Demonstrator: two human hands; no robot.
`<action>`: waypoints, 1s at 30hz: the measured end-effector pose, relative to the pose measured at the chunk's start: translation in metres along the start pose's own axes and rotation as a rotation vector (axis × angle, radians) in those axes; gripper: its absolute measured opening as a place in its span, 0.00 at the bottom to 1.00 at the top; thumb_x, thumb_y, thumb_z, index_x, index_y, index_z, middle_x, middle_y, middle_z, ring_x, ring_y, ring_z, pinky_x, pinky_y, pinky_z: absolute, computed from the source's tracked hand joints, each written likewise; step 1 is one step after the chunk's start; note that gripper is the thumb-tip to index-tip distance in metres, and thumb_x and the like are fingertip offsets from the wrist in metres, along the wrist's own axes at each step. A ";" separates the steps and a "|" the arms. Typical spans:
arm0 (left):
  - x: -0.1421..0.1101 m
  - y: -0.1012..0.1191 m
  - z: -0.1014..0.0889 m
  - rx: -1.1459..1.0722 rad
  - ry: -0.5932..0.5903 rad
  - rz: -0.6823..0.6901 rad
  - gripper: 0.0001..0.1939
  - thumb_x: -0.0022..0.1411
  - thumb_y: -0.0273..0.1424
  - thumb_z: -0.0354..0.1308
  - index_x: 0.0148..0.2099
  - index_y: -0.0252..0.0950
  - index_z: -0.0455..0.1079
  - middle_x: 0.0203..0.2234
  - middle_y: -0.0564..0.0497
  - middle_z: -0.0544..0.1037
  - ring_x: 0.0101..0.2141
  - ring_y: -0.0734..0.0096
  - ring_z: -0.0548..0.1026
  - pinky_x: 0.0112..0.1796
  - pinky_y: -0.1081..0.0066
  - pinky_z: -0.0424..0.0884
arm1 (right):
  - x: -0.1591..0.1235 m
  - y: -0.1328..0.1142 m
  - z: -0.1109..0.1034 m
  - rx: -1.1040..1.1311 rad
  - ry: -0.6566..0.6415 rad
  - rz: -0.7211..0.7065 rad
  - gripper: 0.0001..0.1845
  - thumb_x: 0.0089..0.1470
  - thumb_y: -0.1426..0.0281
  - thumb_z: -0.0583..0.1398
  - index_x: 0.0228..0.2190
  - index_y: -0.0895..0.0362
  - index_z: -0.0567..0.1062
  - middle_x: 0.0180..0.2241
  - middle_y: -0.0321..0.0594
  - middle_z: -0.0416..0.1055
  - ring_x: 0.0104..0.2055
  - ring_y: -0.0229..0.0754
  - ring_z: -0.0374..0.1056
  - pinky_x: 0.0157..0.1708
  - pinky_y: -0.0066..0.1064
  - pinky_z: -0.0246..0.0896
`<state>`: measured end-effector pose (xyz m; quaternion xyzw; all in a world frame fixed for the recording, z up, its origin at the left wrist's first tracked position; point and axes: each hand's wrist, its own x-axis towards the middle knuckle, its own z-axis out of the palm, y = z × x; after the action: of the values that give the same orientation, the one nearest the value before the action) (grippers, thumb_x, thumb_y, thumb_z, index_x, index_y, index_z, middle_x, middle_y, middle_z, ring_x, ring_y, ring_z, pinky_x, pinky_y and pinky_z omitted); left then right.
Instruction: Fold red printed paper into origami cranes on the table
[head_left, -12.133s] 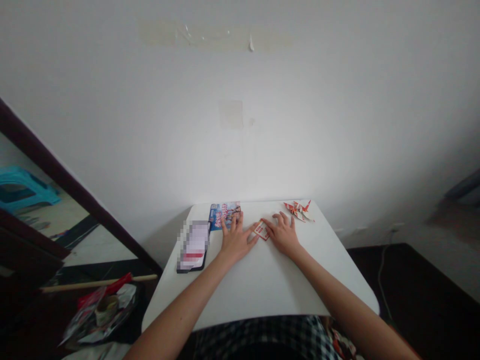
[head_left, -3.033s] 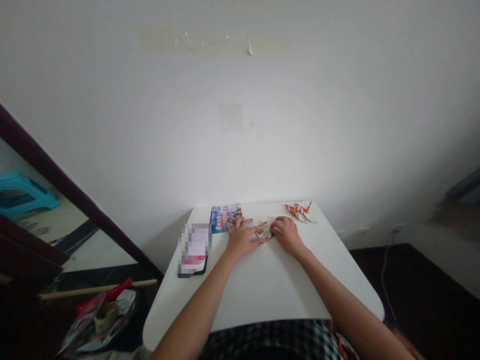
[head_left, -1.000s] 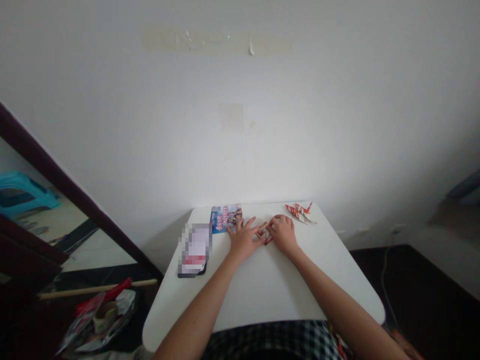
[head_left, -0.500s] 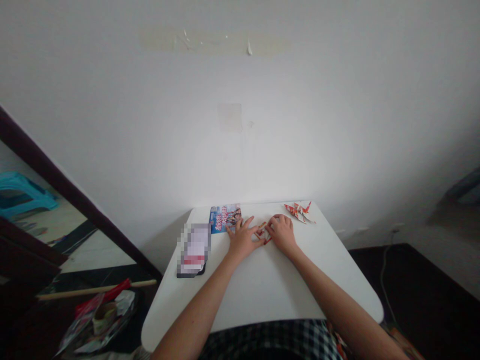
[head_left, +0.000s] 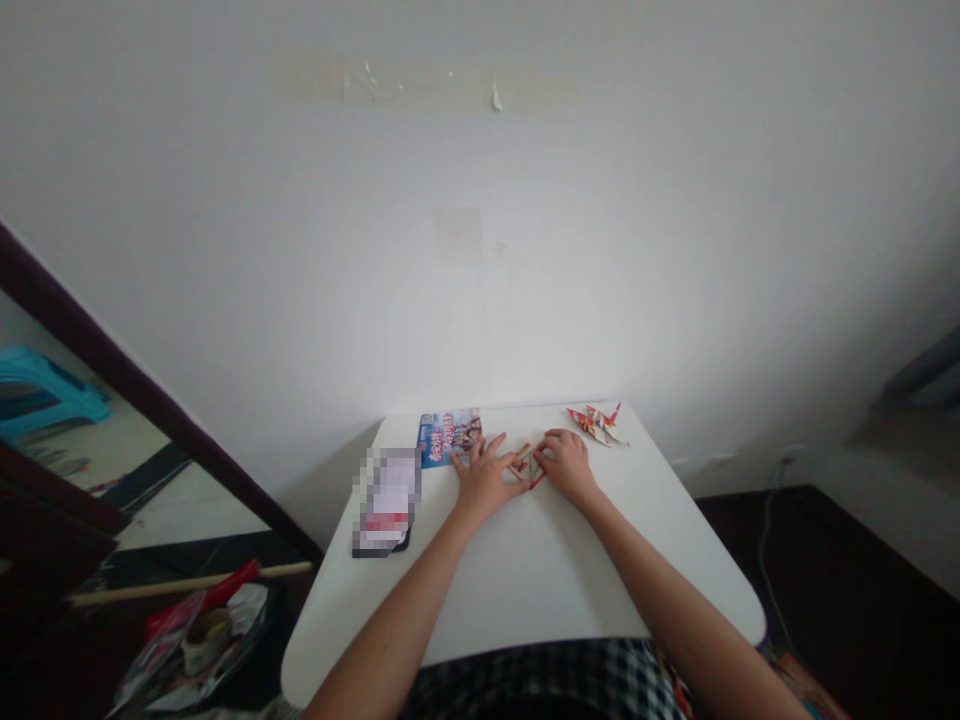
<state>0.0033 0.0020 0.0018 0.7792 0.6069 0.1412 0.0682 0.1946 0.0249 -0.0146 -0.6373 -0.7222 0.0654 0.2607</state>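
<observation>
Between my two hands, a small red-and-cream printed piece of folded paper [head_left: 523, 465] lies on the white table [head_left: 540, 580]. My left hand [head_left: 482, 482] has its thumb and index finger on the paper's left side, holding it, while the other fingers spread over the table toward the blue leaflet. Fingertips of my right hand [head_left: 568, 468] are pinched together at the paper's right part and cover some of it. Exact folds are too small to make out. Beyond my right hand sits a red-and-white folded paper figure [head_left: 598, 424], shaped like a bird.
A blue printed leaflet [head_left: 439, 440] lies at the table's back left. In front of it is a phone [head_left: 388, 500] with its screen blurred. The wall [head_left: 480, 320] rises behind the table. A plastic bag with a roll [head_left: 206, 640] rests on the floor at left.
The paper lay as a flat diamond twelve seconds ago; now part of it stands raised and folded. Since three seconds ago my hands have come closer together. In the last half second they barely move.
</observation>
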 end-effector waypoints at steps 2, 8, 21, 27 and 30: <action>0.000 0.001 -0.001 0.002 -0.013 -0.003 0.20 0.60 0.53 0.60 0.53 0.58 0.76 0.71 0.59 0.58 0.69 0.41 0.51 0.62 0.24 0.41 | -0.001 -0.002 -0.001 -0.008 0.002 0.009 0.08 0.62 0.64 0.61 0.40 0.52 0.80 0.55 0.44 0.69 0.58 0.50 0.61 0.60 0.44 0.53; -0.001 0.003 -0.005 -0.002 -0.037 -0.017 0.23 0.57 0.53 0.63 0.55 0.60 0.75 0.71 0.59 0.58 0.69 0.40 0.50 0.63 0.26 0.41 | -0.001 -0.008 0.000 -0.066 0.003 0.022 0.09 0.62 0.64 0.60 0.41 0.52 0.78 0.55 0.44 0.68 0.58 0.51 0.60 0.59 0.45 0.52; -0.001 0.007 -0.003 -0.016 -0.012 -0.023 0.23 0.58 0.53 0.62 0.54 0.58 0.76 0.71 0.58 0.59 0.70 0.41 0.50 0.63 0.26 0.40 | -0.002 -0.012 0.002 -0.144 0.026 0.017 0.11 0.65 0.63 0.57 0.44 0.52 0.76 0.54 0.45 0.68 0.56 0.52 0.61 0.59 0.45 0.53; 0.001 0.013 0.000 -0.022 0.027 -0.013 0.28 0.59 0.52 0.61 0.61 0.59 0.70 0.70 0.55 0.61 0.69 0.42 0.53 0.62 0.25 0.40 | 0.000 -0.014 0.001 -0.146 0.038 0.038 0.11 0.65 0.63 0.57 0.44 0.52 0.76 0.54 0.45 0.68 0.56 0.52 0.60 0.58 0.45 0.53; 0.002 0.013 0.001 -0.019 0.022 -0.024 0.28 0.59 0.53 0.61 0.60 0.56 0.72 0.70 0.54 0.61 0.68 0.43 0.53 0.63 0.26 0.41 | 0.000 -0.015 -0.001 -0.144 0.028 0.046 0.10 0.64 0.63 0.57 0.44 0.52 0.76 0.54 0.46 0.68 0.57 0.52 0.60 0.58 0.45 0.53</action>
<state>0.0159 0.0002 0.0050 0.7696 0.6154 0.1549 0.0707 0.1818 0.0216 -0.0072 -0.6717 -0.7065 0.0104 0.2226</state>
